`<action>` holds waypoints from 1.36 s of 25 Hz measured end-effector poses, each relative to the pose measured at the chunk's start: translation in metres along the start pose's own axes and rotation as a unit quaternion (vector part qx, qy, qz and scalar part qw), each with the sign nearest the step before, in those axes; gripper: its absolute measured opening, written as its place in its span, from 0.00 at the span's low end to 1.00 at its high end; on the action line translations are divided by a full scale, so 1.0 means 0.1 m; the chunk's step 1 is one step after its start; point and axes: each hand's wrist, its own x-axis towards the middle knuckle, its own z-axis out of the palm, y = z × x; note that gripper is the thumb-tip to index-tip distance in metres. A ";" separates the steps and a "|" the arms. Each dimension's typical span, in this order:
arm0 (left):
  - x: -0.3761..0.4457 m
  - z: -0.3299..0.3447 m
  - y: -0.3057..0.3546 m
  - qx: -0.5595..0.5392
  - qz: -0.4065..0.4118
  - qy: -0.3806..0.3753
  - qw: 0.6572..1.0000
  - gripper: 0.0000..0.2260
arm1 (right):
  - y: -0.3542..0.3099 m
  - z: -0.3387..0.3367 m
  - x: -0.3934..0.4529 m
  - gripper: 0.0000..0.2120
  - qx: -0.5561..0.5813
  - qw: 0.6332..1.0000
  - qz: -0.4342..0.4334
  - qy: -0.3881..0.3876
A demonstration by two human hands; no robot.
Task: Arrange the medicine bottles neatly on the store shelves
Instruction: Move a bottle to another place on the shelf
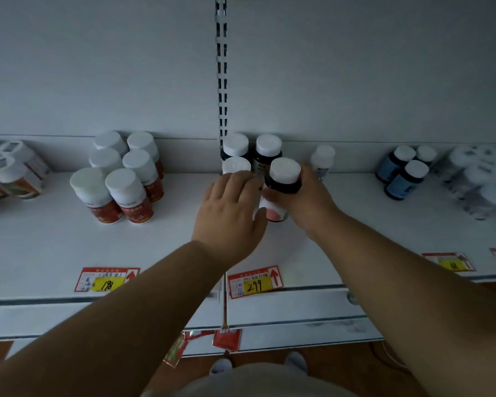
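A dark bottle with a white cap (pixel 284 174) and a pink label stands on the white shelf (pixel 55 242) at the centre. My right hand (pixel 307 202) grips its right side. My left hand (pixel 231 210) lies flat with straight fingers against the bottle (pixel 236 165) to its left, hiding most of that one. Two more dark white-capped bottles (pixel 268 149) stand behind, against the back panel. A small white bottle (pixel 322 160) stands just right of my right hand.
Several red-labelled bottles (pixel 121 179) stand in rows at the left, boxed bottles (pixel 15 173) at the far left. Blue bottles (pixel 404 173) and wrapped white ones (pixel 481 181) fill the right. Price tags (pixel 254 282) line the shelf's front edge.
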 end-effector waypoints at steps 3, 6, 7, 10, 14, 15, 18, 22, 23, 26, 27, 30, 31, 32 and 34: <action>0.07 0.07 -0.06 0.049 -0.022 -0.022 0.998 0.22 | 0.10 0.02 0.06 0.29 -0.022 1.000 -0.010 -0.016; 0.11 0.08 -0.13 0.061 -0.027 -0.067 0.996 0.25 | 0.19 0.02 0.11 0.29 -0.053 0.998 -0.029 -0.022; 0.11 0.08 -0.15 0.057 -0.028 -0.069 0.996 0.26 | 0.20 0.03 0.14 0.30 -0.072 0.996 -0.039 -0.023; 0.13 0.07 -0.18 0.040 -0.035 -0.072 0.996 0.28 | 0.18 0.07 0.23 0.33 -0.120 0.991 -0.049 -0.010; 0.15 0.05 -0.21 0.028 -0.027 -0.084 0.996 0.29 | 0.15 0.14 0.27 0.36 -0.147 0.988 -0.047 0.017; 0.15 0.04 -0.22 0.025 -0.025 -0.085 0.996 0.29 | 0.15 0.16 0.28 0.36 -0.152 0.987 -0.045 0.018; 0.13 0.04 -0.25 0.018 -0.018 -0.091 0.996 0.30 | 0.12 0.21 0.25 0.38 -0.163 0.986 -0.023 0.017; 0.09 -0.01 -0.26 0.002 -0.012 -0.084 0.996 0.31 | 0.07 0.15 0.01 0.43 -0.194 0.980 -0.032 0.031; 0.07 -0.04 -0.25 0.000 -0.013 -0.074 0.997 0.31 | 0.07 0.11 -0.12 0.42 -0.210 0.976 -0.037 0.032; -0.11 -0.18 -0.06 0.006 0.007 -0.048 0.999 0.28 | 0.07 -0.13 -0.56 0.40 -0.280 0.958 -0.057 0.027; -0.21 -0.22 0.06 0.006 0.020 -0.050 0.999 0.27 | 0.07 -0.22 -0.70 0.39 -0.309 0.948 -0.070 0.019; -0.51 -0.25 0.50 -0.023 0.050 -0.083 0.995 0.26 | 0.09 -0.60 -1.10 0.32 -0.367 0.923 -0.119 0.014; -0.60 -0.23 0.65 -0.035 0.053 -0.092 0.994 0.25 | 0.11 -0.73 -1.24 0.31 -0.372 0.919 -0.130 0.023; -0.68 -0.19 0.84 -0.042 0.053 -0.100 0.993 0.25 | 0.15 -0.89 -1.40 0.29 -0.376 0.916 -0.136 0.031; -0.88 -0.09 1.26 -0.048 0.035 -0.126 0.990 0.24 | 0.32 -1.21 -1.73 0.25 -0.388 0.912 -0.128 0.030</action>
